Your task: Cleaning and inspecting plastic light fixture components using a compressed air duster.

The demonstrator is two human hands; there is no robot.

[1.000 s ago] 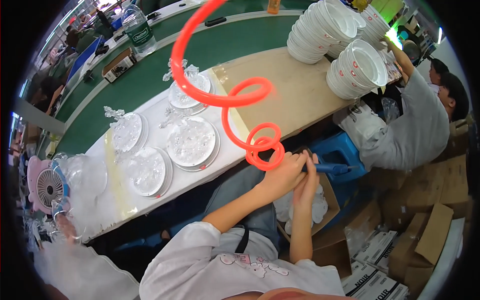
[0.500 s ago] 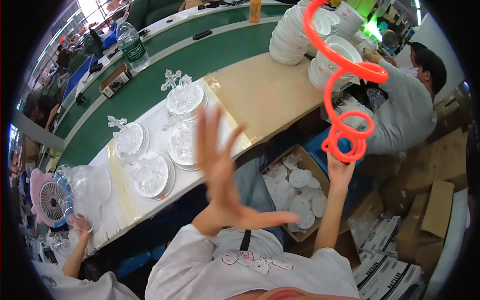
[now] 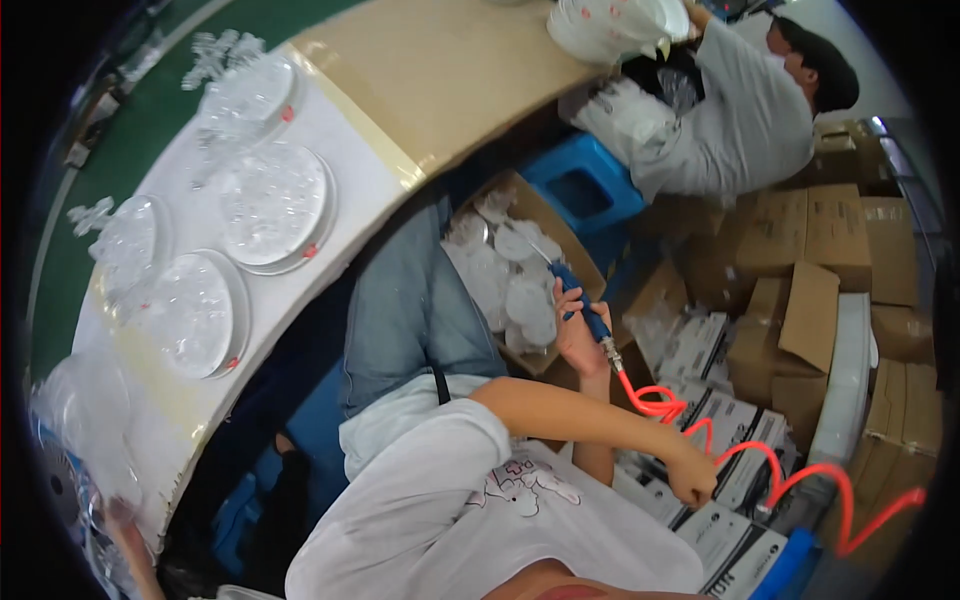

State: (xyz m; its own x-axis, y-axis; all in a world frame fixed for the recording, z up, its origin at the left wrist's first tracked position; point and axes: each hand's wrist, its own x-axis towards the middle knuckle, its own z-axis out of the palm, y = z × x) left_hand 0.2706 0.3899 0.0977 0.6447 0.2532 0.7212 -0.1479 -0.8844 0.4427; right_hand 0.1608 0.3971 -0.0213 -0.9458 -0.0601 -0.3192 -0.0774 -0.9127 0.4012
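My right hand [image 3: 580, 335] is closed around a blue air blow gun [image 3: 588, 305] with a thin metal nozzle. The nozzle points toward a cardboard box [image 3: 578, 240] of clear and white discs [image 3: 530, 300]. From the gun's metal fitting runs a red coiled air hose [image 3: 755, 445], stretched toward the lower right. Crossing over my right forearm, my left arm ends in my left hand [image 3: 690, 475], its fingers curled beside the hose. Whether those fingers grip the hose is hidden.
White plates holding clear plastic pieces [image 3: 270, 200] stand on the table [image 3: 350, 170] at left. Cardboard boxes [image 3: 770, 230] and printed cartons [image 3: 735, 540] fill the right side. A blue stool [image 3: 580, 185] and a co-worker [image 3: 740, 120] are beyond the box. Another person's hand [image 3: 125, 525] is at lower left.
The view has swung down and right. My left hand, raised with fingers spread before, has crossed to the right and closed. The hose has come down; the blow gun now shows in my right hand.
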